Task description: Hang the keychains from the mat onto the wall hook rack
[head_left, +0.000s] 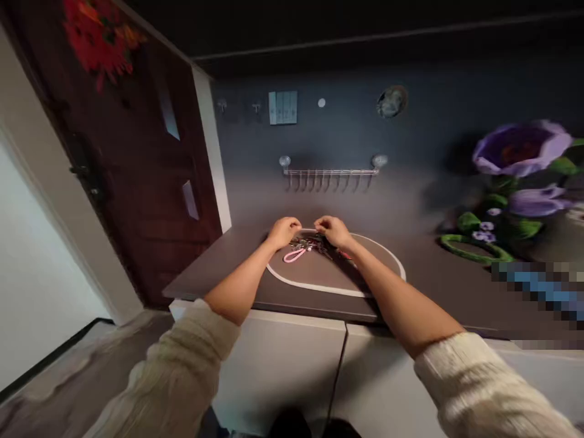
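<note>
Easiest way in imo is over the front edge of the counter [205,267], between the forearms [241,280], straight up to the pink loop [294,256]. There's also a decent lane from the left front corner to the white oval rim [314,288]. The right forearm [401,295] hangs across the oval's right side, so that's awkward. Room between the oval and the green ring [463,256], but purple flowers [522,149] crowd things further right. Back edge is wall [424,182], with a hook rail [332,172] above. Tight gap between left hand [283,233] and right hand [334,232].
</note>
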The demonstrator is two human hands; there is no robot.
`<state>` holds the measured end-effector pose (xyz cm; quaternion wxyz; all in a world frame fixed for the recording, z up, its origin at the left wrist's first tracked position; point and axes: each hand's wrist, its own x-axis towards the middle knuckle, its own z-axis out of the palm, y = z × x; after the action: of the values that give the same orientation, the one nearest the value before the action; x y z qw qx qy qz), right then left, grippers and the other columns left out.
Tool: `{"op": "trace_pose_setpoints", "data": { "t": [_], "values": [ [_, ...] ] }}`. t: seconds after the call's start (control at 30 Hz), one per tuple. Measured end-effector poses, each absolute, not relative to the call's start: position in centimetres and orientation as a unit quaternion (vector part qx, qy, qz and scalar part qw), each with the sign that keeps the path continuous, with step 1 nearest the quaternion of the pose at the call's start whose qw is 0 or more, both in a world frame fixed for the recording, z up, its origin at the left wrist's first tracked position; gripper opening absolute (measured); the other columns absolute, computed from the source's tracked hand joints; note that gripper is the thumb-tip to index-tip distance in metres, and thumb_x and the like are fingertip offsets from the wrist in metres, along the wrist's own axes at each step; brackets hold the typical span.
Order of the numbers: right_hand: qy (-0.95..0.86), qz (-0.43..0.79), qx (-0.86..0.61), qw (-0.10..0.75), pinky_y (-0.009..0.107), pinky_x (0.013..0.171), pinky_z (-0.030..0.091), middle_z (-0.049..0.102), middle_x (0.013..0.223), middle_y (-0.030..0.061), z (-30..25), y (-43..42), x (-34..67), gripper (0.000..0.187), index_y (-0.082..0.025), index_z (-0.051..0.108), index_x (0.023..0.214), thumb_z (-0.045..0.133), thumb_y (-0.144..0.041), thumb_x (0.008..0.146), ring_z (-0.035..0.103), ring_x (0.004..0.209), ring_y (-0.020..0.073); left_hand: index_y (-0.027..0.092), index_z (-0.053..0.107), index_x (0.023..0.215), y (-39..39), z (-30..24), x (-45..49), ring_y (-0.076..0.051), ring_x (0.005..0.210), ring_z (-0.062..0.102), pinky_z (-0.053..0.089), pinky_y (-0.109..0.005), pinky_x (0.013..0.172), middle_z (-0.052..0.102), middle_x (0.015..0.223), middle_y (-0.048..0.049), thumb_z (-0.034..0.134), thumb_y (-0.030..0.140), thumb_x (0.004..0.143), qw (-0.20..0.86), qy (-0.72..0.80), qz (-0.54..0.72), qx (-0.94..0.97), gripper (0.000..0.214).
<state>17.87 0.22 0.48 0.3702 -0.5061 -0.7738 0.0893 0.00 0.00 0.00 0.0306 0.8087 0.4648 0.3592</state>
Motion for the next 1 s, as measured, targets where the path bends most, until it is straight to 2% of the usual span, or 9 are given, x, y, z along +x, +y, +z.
{"op": "trace_pose_setpoints", "data": {
  "t": [0.17,0.4,0.67,1.0],
  "values": [
    [-0.807,0.017,-0.506,0.303,0.02,0.067,0.039,0.067,0.079,0.0052,-0.4,0.1,18.0,0.015,-0.015,0.066,0.078,0.054,-0.01,0.071,0.056,0.071,0.0123,0.018,0.067,0.085,0.5,-0.9,0.2,-0.016,0.081,0.055,0.04,-0.027,0.076,0.065,0.086,-0.005,0.049,0.023,0.079,0.0,0.434,0.305,0.847,0.02],
    [-0.813,-0.038,-0.522,0.256,0.02,0.071,0.04,0.069,0.084,0.0054,-0.6,0.1,18.4,0.018,-0.017,0.069,0.082,0.056,-0.011,0.072,0.059,0.075,0.0136,0.021,0.068,0.084,1.2,-1.7,0.2,-0.016,0.084,0.054,0.038,-0.028,0.08,0.065,0.087,-0.0042,0.048,0.026,0.08,-0.002,0.408,0.265,0.874,0.021],
    [-0.79,-0.018,-0.554,0.262,0.021,0.071,0.04,0.069,0.087,0.0046,-0.9,-0.1,18.5,0.019,-0.018,0.069,0.084,0.055,-0.011,0.073,0.061,0.078,0.0142,0.027,0.068,0.088,1.1,-2.1,0.6,-0.019,0.092,0.05,0.035,-0.032,0.084,0.06,0.09,-0.0039,0.048,0.03,0.08,-0.001,0.413,0.238,0.879,0.021],
    [-0.784,-0.001,-0.563,0.263,0.02,0.073,0.041,0.069,0.088,0.0041,-1.0,-0.4,18.3,0.019,-0.019,0.068,0.086,0.053,-0.013,0.075,0.06,0.081,0.0138,0.027,0.065,0.088,1.0,-2.0,0.6,-0.021,0.098,0.046,0.034,-0.034,0.086,0.056,0.094,-0.0035,0.047,0.032,0.078,0.039,0.451,0.201,0.868,0.021]
  ]
}}
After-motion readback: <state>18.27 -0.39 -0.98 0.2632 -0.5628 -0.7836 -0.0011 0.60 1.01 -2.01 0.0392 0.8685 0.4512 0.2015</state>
